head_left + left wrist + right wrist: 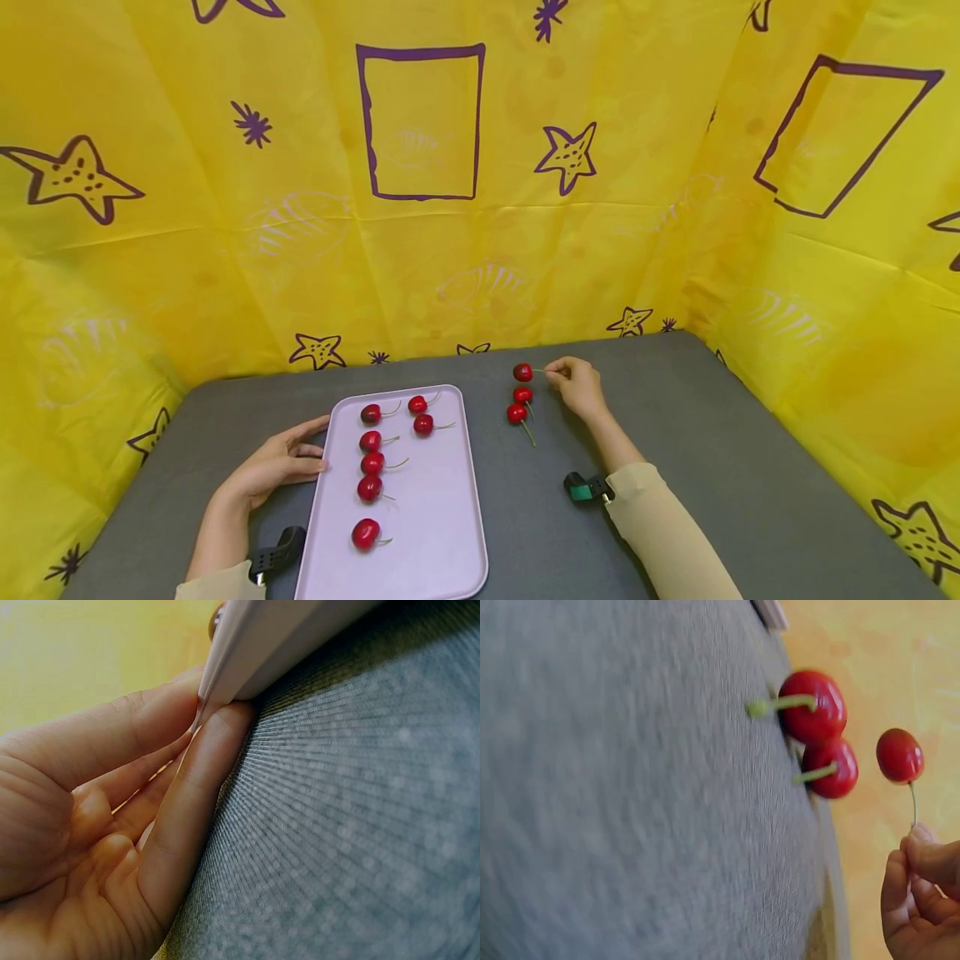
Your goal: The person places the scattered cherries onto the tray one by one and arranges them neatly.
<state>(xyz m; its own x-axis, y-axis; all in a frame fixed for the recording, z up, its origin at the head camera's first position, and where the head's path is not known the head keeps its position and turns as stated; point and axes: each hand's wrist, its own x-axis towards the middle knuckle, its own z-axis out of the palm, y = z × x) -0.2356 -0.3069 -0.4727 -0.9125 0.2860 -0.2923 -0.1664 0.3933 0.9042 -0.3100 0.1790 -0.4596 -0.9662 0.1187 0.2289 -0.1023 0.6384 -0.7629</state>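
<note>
My right hand [577, 387] pinches the thin green stem of a red cherry [522, 372] between thumb and fingertips. In the right wrist view this cherry [900, 756] appears apart from two others. Those two, an upper cherry [522, 396] and a lower cherry [516, 414], lie close together on the grey table. At the left edge of a pale lilac tray [431, 542], my left hand [273, 467] holds the rim. The left wrist view shows the tray rim [225, 660] between its thumb and a finger [199, 765]. Several stemmed cherries [372, 464] lie on the tray.
The cherries on the tray form a left column, with a short pair [423, 425] at the upper right. Grey cloth [712, 483] covers the table. Yellow patterned fabric [420, 275] rises behind and on both sides. A black wrist device [588, 488] sits by the right sleeve.
</note>
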